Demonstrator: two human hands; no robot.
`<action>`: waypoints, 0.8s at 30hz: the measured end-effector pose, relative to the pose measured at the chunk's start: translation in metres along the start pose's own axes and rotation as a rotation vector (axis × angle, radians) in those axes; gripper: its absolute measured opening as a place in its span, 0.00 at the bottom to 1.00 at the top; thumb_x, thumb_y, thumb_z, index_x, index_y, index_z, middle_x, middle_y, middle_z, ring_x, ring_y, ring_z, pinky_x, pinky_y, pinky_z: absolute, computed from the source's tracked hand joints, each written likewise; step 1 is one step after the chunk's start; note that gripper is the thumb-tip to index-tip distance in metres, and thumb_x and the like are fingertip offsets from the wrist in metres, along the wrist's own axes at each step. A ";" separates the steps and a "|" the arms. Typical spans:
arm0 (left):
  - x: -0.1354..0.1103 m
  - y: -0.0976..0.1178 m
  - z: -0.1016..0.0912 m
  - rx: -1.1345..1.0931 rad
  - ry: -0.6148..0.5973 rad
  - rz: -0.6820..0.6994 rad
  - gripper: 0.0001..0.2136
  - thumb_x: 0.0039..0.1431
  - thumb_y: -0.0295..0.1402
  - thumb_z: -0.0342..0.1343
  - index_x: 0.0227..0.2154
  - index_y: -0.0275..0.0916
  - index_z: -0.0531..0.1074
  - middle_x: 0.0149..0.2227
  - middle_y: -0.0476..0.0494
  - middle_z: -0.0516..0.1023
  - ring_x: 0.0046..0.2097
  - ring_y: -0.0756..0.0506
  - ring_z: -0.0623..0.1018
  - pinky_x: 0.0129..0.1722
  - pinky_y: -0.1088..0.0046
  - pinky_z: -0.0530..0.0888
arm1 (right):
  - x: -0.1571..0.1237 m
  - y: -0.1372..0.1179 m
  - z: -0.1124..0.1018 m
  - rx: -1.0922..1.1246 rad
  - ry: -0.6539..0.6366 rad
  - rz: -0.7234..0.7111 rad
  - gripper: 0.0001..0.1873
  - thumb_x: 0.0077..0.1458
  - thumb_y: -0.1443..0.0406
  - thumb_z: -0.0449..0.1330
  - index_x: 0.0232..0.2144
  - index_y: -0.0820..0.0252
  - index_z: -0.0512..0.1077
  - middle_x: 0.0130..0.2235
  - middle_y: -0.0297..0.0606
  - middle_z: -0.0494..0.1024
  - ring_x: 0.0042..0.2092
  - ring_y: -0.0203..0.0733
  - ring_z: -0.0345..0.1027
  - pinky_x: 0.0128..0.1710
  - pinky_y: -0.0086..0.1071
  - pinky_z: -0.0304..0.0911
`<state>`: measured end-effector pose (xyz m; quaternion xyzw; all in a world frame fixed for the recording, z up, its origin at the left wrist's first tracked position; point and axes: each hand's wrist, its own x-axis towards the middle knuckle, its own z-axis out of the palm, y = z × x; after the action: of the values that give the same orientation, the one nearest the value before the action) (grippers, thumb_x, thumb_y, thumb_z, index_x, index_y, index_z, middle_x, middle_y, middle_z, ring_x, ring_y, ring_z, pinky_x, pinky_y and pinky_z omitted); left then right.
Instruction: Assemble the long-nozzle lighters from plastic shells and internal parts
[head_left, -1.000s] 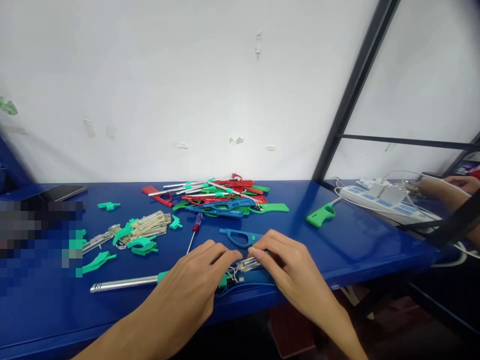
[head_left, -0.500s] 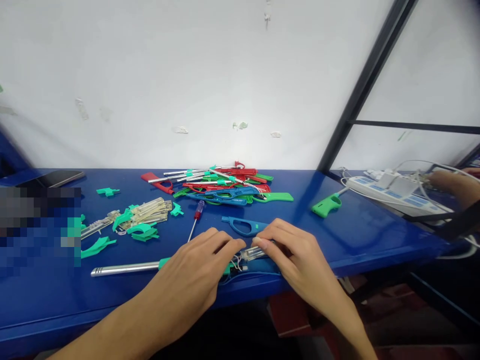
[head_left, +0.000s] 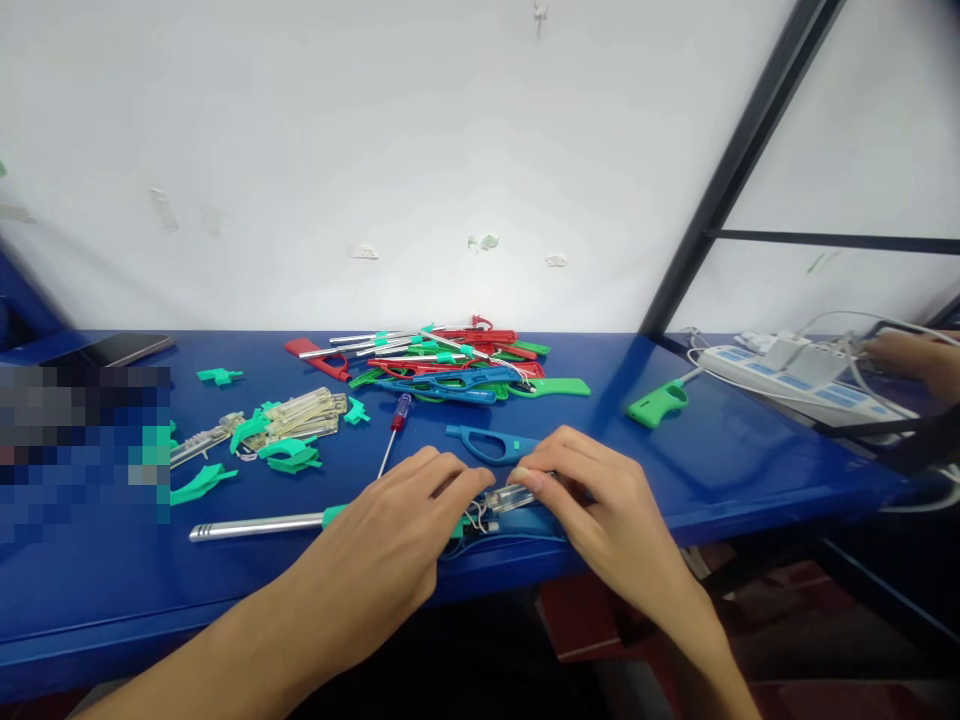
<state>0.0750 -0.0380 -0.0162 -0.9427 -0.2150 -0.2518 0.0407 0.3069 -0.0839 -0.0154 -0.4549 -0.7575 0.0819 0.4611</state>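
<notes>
At the table's front edge lies an opened long-nosed lighter, its blue half shell (head_left: 529, 524) on the right and its silver metal tube (head_left: 259, 526) pointing left. My left hand (head_left: 401, 510) is closed over the middle of it, hiding much of the inside, with thin white wires showing by the fingertips. My right hand (head_left: 600, 490) pinches a clear fuel tank (head_left: 510, 498), tilted a little above the blue shell. Just behind my hands lies the other blue half shell (head_left: 491, 445). A screwdriver (head_left: 397, 425) with a red and clear handle rests behind my left hand.
A pile of red, green and blue lighter parts (head_left: 450, 370) lies at the back. To the left are clear tanks (head_left: 304, 415) and green plastic pieces (head_left: 292, 455). A green lighter (head_left: 658, 404), a power strip (head_left: 810, 385) and another person's hand (head_left: 915, 360) are at right.
The right end of the clear tank has risen slightly with my right hand, showing more of the blue shell beneath. My left hand keeps its grip. The view has shifted a little.
</notes>
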 end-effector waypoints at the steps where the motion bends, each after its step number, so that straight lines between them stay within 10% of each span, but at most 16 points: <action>1: 0.000 0.000 0.000 -0.002 -0.001 -0.003 0.30 0.56 0.09 0.40 0.56 0.42 0.65 0.45 0.45 0.76 0.45 0.41 0.77 0.44 0.64 0.74 | 0.000 0.000 0.000 0.003 0.000 0.001 0.07 0.70 0.67 0.62 0.37 0.55 0.78 0.37 0.32 0.80 0.38 0.37 0.73 0.40 0.30 0.65; 24: 0.006 0.007 -0.007 0.003 -0.069 0.010 0.20 0.64 0.15 0.41 0.49 0.35 0.73 0.42 0.38 0.77 0.41 0.39 0.76 0.43 0.59 0.76 | -0.001 -0.002 -0.002 0.089 0.060 0.058 0.06 0.65 0.63 0.68 0.34 0.53 0.81 0.34 0.32 0.81 0.35 0.38 0.74 0.37 0.33 0.67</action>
<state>0.0798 -0.0435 -0.0070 -0.9519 -0.2119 -0.2185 0.0358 0.3073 -0.0861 -0.0140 -0.4580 -0.7254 0.1155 0.5007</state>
